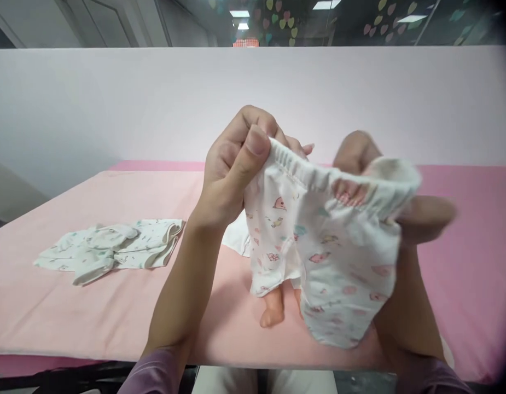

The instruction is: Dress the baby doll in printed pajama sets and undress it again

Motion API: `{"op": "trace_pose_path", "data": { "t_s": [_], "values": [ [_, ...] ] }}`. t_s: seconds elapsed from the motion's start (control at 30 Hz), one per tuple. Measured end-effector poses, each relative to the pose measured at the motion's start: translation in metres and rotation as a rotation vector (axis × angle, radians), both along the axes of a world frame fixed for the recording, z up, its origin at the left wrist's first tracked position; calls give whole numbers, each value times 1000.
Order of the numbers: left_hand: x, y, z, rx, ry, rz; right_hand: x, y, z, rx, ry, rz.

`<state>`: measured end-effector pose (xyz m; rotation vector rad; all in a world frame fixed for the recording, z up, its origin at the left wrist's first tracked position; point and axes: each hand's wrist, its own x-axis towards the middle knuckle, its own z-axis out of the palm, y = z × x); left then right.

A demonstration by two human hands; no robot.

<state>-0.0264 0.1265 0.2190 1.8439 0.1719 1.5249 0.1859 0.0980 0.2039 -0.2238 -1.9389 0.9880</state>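
Note:
My left hand (240, 164) pinches the elastic waistband of a pair of white baby pants (330, 257) with small pink and green prints, thumb in front. The other end of the waistband is at my right hand (425, 219), which is partly blurred and partly hidden by the cloth. The pants hang upright in the air, their legs downward. Behind and below them lies a doll (273, 312), of which a foot and part of the other leg show. White cloth (238, 235) lies by the doll; the pants hide the rest of it.
Folded, printed white baby clothes (113, 249) lie to the left on the pink padded table (154, 197). A low white wall (154, 104) runs along the back, with glass bearing heart stickers above it. The table's front edge is near my lap.

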Motion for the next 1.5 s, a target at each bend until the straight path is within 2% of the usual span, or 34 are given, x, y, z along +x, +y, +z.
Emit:
{"op": "trace_pose_path", "data": {
  "t_s": [0.1, 0.17, 0.27, 0.37, 0.5, 0.57, 0.63, 0.7, 0.77, 0.83, 0.93, 1.0, 1.13, 1.2, 1.27, 1.33, 1.5],
  "values": [
    [0, 5, -5, -57, -1, -13, 21, 12, 3, -48, -72, 45],
    [1, 9, -9, -60, -44, 9, 33, 15, 6, 22, -90, 56],
    [0, 15, -13, -30, -1, 67, 37, 15, 6, 142, 42, 62],
    [-5, 14, -13, 35, 172, 48, 30, 11, 6, 89, 194, 28],
    [-10, 8, -10, 127, 454, -93, 29, 9, 5, -38, 241, 88],
    [-9, 7, -10, 164, 419, -153, 35, 11, 5, -87, 141, 121],
    [-7, 8, -12, 160, 279, -188, 42, 15, 5, -120, -109, 165],
    [-5, 10, -14, 115, 179, -200, 45, 18, 5, -110, -375, 199],
    [-5, 13, -16, 56, 186, -191, 45, 20, 3, -75, -463, 181],
    [-6, 14, -16, 18, 267, -178, 41, 22, 0, -49, -329, 93],
    [-8, 15, -15, 6, 376, -124, 34, 25, -6, -54, -40, -115],
    [-6, 14, -15, 33, 327, -52, 29, 29, -9, -93, -30, -176],
    [5, 13, -18, 55, 137, 94, 17, 34, -13, -128, -343, 23],
    [10, 13, -20, 14, 158, 149, 11, 32, -14, -126, -433, 94],
    [9, 13, -21, -38, 184, 178, 8, 29, -13, -140, -444, 90],
    [4, 16, -21, -59, 193, 149, 7, 25, -11, -162, -378, 36],
    [-16, 26, -18, -76, 462, -115, 8, 21, -7, -182, 7, -162]
  ]
}}
